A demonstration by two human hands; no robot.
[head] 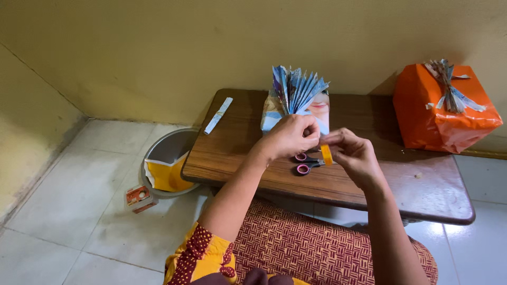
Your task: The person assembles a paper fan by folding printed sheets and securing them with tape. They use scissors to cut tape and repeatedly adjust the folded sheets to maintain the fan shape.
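An orange wrapped package, shaped like a box, stands at the far right end of the desk, close to the yellow wall. A bow of folded printed paper strips, blue and white, sits on its top.

A second package stands near the middle of the desk, at the back edge. It is wrapped in printed magazine paper, mostly blue and white, and a fan of folded paper rises from its top.

A small carton lies on the tiled floor, left of the desk, just beside a grey bucket. It is white and orange-red, with a round mark on its face.
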